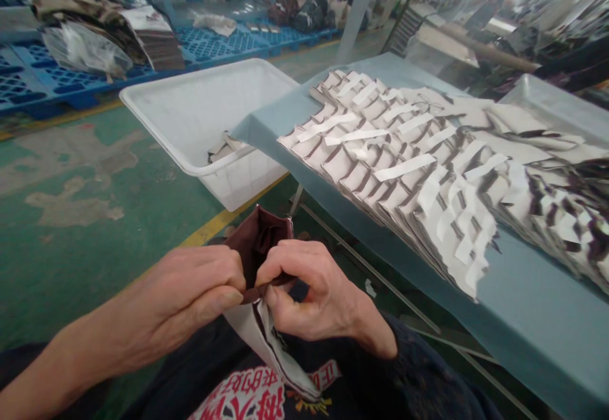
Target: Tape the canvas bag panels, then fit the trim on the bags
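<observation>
Close to my body, my left hand and my right hand both pinch the edge of a fabric piece. Its dark maroon side faces up beyond my fingers, folded like an open pocket. A pale flap of it hangs below my hands over my dark printed shirt. The fingertips of my two hands are a short distance apart on the maroon edge. What lies under the fingertips is hidden.
On the blue-grey table at right lie overlapping stacks of pale fabric pieces with white strips. A white bin stands left of it, holding some pieces. Blue pallets with goods are behind; a metal table frame is below.
</observation>
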{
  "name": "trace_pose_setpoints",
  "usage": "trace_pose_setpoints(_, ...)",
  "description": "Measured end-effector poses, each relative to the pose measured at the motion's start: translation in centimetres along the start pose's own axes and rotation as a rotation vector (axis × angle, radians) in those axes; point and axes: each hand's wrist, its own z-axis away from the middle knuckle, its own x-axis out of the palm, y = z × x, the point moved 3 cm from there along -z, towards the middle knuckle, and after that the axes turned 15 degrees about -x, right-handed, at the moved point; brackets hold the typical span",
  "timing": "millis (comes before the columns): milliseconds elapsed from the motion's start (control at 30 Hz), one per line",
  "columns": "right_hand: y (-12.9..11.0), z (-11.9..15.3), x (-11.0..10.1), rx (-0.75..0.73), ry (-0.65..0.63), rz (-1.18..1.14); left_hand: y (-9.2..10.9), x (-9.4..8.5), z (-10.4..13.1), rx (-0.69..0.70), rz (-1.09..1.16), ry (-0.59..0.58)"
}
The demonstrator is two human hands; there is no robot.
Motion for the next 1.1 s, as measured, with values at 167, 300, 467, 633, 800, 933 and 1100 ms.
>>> trace_pose_setpoints(167, 0.0, -0.1, -0.1, 0.161, -0.023, -0.109, -1.0, 1.4, 1.5, 0.014, -0.226, 0.233)
trace_pose_setpoints(300, 0.0, 0.2, 0.2, 0.167, -0.022, -0.1, -1.8, 2.1, 2.1, -0.041, -0.168, 0.203)
trace_pose_setpoints(467, 0.0, 0.6, 0.4, 0.016, -0.025, 0.01, -1.7, 1.9, 1.9, 0.038, -0.067, 0.11)
trace_pose_setpoints(633, -0.6, 0.4, -0.1, -0.04, -0.053, 0.083, -0.8, 1.1, 1.2, 0.031, -0.105, 0.061)
trace_pose_setpoints(800, -0.8, 0.2, -0.2, 0.037, -0.112, 0.034, 1.2, 0.6, 0.6, -0.029, -0.06, 0.035)
trace_pose_setpoints(933, -0.1, 0.1, 0.2, 0.157, -0.138, -0.224, 0.5, 1.7, 1.8, -0.237, 0.17, 0.067)
trace_pose_setpoints(1100, 0.4, -0.3, 0.1, 0.314, -0.08, -0.419, -1.5, 3.9, 1.9, -0.433, 0.617, 0.026)
